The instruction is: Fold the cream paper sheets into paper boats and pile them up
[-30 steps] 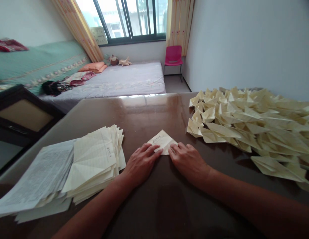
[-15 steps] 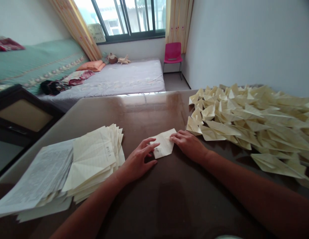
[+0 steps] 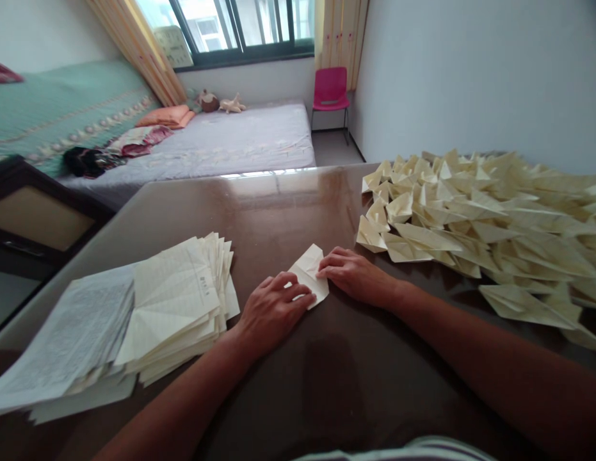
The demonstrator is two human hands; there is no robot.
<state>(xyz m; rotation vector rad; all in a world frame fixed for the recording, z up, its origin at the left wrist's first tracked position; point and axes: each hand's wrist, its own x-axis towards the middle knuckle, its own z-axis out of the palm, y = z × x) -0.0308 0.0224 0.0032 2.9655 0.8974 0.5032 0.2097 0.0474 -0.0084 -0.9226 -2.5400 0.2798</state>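
Note:
A small folded cream paper point(image 3: 311, 269) lies on the brown table between my two hands. My left hand point(image 3: 276, 307) is closed on its lower left edge, the fingers bent and pressed together over it. At the paper's right edge, the closed fingers of my right hand point(image 3: 353, 274) grip it. Beside my left forearm is a stack of creased cream sheets point(image 3: 175, 294), with grey printed sheets point(image 3: 81, 333) to its left. A large heap of folded paper shapes point(image 3: 475, 211) covers the table's right side.
The glossy brown table point(image 3: 259, 211) reaches away from me toward a bed point(image 3: 259, 141). A pink chair point(image 3: 330, 89) stands beyond it near the wall. At the left is a dark cabinet point(image 3: 38, 211). Part of a pale rounded object point(image 3: 422, 451) shows at the bottom edge.
The small paper is turned and looks narrower. My left hand has gone from spread fingers to closed on the paper. My right hand still holds the right edge. The camera view has shifted slightly.

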